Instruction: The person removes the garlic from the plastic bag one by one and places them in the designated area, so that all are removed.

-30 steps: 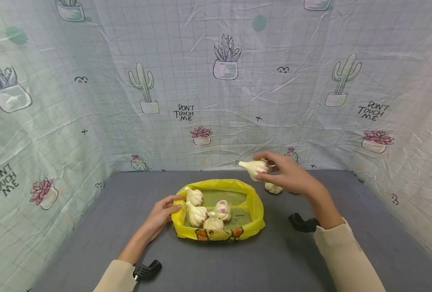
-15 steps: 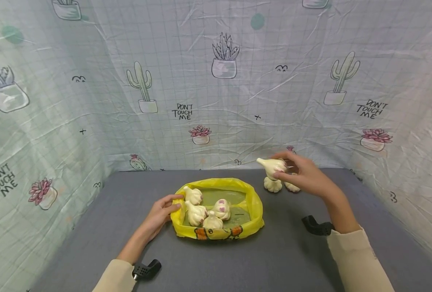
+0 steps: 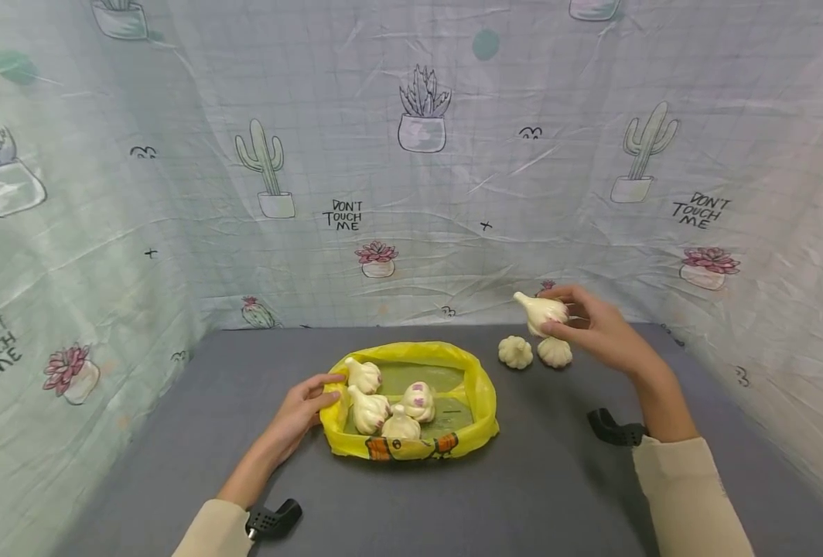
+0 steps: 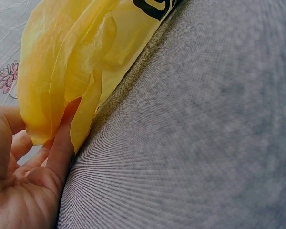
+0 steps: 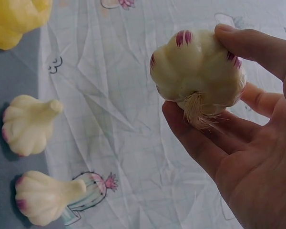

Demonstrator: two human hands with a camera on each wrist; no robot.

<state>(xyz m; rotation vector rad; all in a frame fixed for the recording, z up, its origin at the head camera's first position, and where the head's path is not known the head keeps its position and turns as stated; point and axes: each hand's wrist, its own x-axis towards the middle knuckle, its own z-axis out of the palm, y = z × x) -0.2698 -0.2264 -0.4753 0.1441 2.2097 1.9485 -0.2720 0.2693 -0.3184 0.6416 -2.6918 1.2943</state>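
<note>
My right hand [image 3: 595, 329] holds a garlic bulb [image 3: 542, 313] in the air, pinched between thumb and fingers, its stem pointing left. The right wrist view shows purple streaks and a tuft of dry roots on this bulb [image 5: 195, 67]. Below it, two more bulbs lie on the table, one on the left [image 3: 515, 352] and one on the right [image 3: 555, 353]. My left hand [image 3: 296, 414] grips the left side of a yellow plastic bag [image 3: 483, 394], which is spread wide with its mouth upward. Several garlic bulbs [image 3: 370, 410] sit inside, toward its left and front.
A grey cloth [image 3: 509, 495] covers the table. Behind and at both sides hangs a pale sheet [image 3: 481, 170] printed with cactus pots. A black wrist camera [image 3: 613, 428] juts from the right sleeve, and another black wrist camera [image 3: 275, 518] from the left.
My right hand has carried its garlic bulb rightward, away from the bag, uncovering the two bulbs on the table. The left hand has stayed on the bag; the head view has shifted slightly.
</note>
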